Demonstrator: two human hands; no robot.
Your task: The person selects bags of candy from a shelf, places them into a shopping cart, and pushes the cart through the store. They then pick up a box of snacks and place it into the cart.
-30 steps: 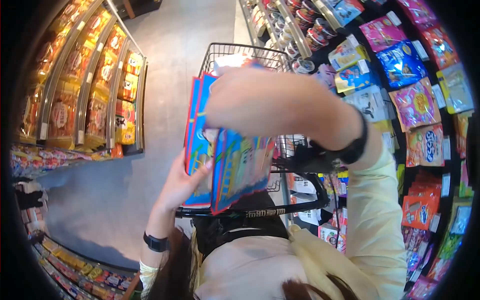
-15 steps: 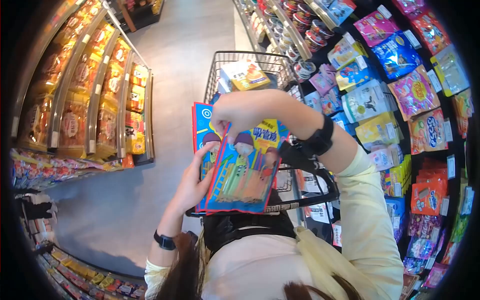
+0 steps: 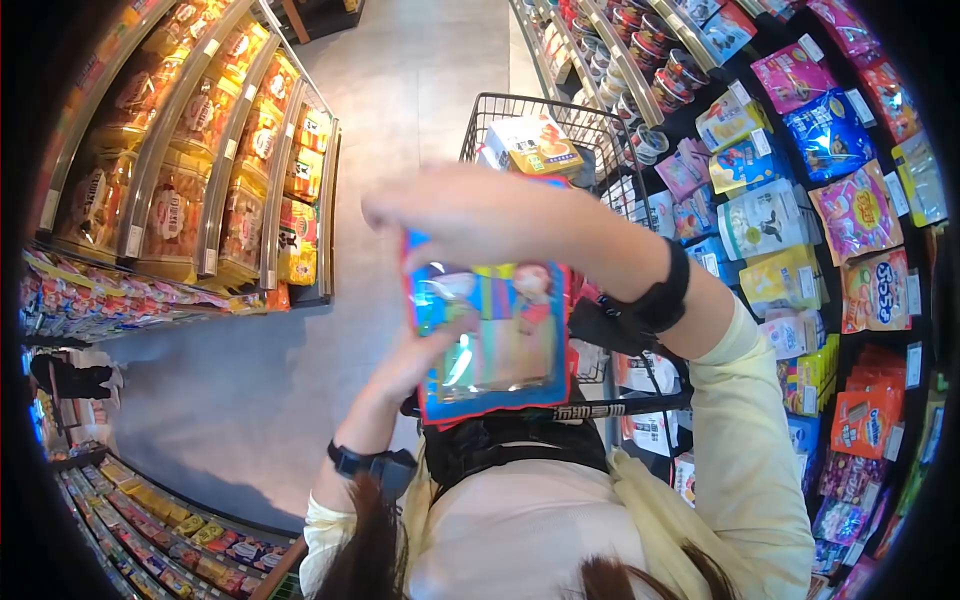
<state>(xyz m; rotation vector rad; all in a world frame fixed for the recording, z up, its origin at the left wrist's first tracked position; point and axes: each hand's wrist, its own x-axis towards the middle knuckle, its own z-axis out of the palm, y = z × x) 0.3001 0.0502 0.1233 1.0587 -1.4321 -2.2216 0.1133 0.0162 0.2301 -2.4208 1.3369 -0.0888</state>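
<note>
A blue candy bag point(image 3: 492, 345) with a red border and a clear window is upright in front of me, over the cart handle point(image 3: 620, 407). My left hand point(image 3: 428, 348) grips its left side, thumb across the front and the other fingers out of sight behind it. Across the bag's top reaches my right hand point(image 3: 425, 212), smeared by motion; its fingertips extend past the upper left corner and hide that part of the bag.
Beyond the bag, a yellow-and-white box point(image 3: 545, 145) lies in the wire shopping cart point(image 3: 487, 103). Hanging snack bags point(image 3: 765, 220) line the right side. Shelves of packaged snacks point(image 3: 180, 205) stand left, across the grey aisle floor point(image 3: 230, 390).
My right hand has left its pinch at the front bag's upper edge and swung left. The two overlapping bags now appear as one stack. My view has turned slightly left.
</note>
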